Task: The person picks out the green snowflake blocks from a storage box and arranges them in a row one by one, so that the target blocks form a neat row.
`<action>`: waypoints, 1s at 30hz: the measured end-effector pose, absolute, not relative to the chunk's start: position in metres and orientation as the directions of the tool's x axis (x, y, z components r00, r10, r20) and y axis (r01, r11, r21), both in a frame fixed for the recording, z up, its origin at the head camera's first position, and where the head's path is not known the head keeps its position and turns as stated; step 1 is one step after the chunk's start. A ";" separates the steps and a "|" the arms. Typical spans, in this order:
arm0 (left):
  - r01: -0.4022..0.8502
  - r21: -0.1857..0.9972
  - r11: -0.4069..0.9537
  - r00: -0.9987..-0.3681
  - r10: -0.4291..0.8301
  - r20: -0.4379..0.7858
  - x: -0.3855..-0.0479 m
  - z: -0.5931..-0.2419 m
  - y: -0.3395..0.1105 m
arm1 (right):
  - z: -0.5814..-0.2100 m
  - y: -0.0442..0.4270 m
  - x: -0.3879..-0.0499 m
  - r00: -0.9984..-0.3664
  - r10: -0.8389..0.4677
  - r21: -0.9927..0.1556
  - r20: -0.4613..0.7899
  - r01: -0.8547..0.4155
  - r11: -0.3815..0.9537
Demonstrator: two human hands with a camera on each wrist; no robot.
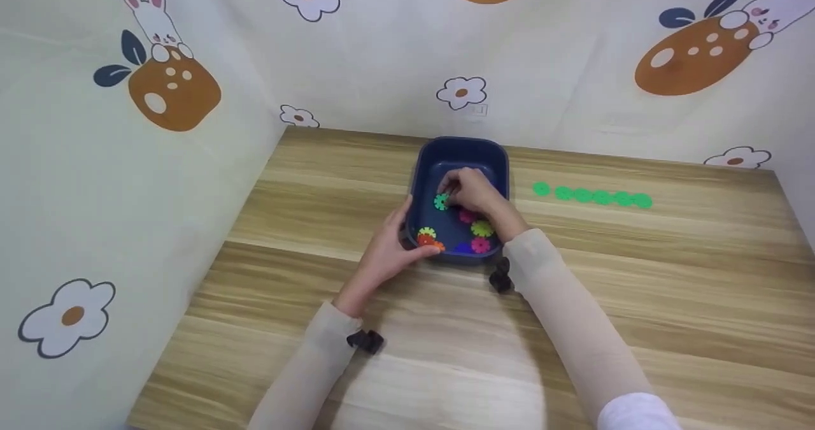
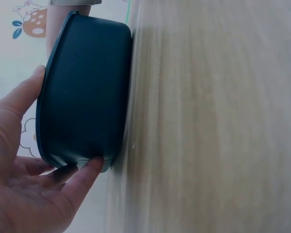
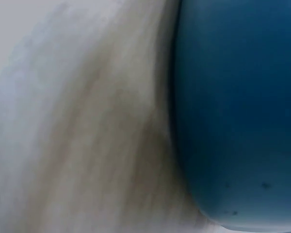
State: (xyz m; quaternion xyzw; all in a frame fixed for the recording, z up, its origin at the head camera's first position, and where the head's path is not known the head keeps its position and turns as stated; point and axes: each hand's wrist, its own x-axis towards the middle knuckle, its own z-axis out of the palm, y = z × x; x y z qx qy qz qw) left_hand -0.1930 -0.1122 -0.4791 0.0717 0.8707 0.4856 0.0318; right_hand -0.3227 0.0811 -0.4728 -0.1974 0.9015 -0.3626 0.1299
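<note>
A dark blue plastic basin (image 1: 463, 152) stands on the table, holding several colourful snowflake discs. My left hand (image 1: 385, 246) grips its near left corner, thumb over the rim. In the left wrist view, the fingers of that left hand (image 2: 31, 194) spread against the basin's outer wall (image 2: 87, 87). Reaching inside, my right hand (image 1: 476, 193) pinches a green snowflake disc (image 1: 440, 202) above the basin floor. Pink (image 1: 481, 245), yellow-green (image 1: 482, 228) and orange-red discs (image 1: 425, 241) lie at the near end. Only the basin's outside (image 3: 242, 107) shows in the right wrist view; the hand is hidden there.
Right of the basin, several green snowflake discs (image 1: 602, 197) lie in a row on the wooden table (image 1: 637, 277), the leftmost disc (image 1: 541, 189) slightly apart. A patterned cloth (image 1: 395, 54) hangs behind and at the left. Dark wrist mounts (image 1: 500, 277) sit on both sleeves.
</note>
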 end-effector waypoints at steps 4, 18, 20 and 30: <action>0.105 0.850 0.516 -0.987 0.158 0.026 -0.192 -0.479 -0.113 | -0.472 0.082 -0.321 -0.896 -0.437 -0.732 -0.076 -0.247 0.635; 0.116 0.849 0.516 -0.986 0.161 0.037 -0.194 -0.478 -0.112 | -0.458 0.089 -0.319 -0.916 -0.398 -0.889 -0.043 -0.147 0.434; 0.119 0.847 0.518 -0.986 0.161 0.040 -0.194 -0.477 -0.112 | -0.453 0.091 -0.319 -0.915 -0.401 -0.908 -0.039 -0.136 0.397; 0.105 0.847 0.522 -0.988 0.151 0.029 -0.194 -0.479 -0.113 | -0.428 0.107 -0.318 -0.927 -0.371 -0.922 -0.044 -0.105 0.372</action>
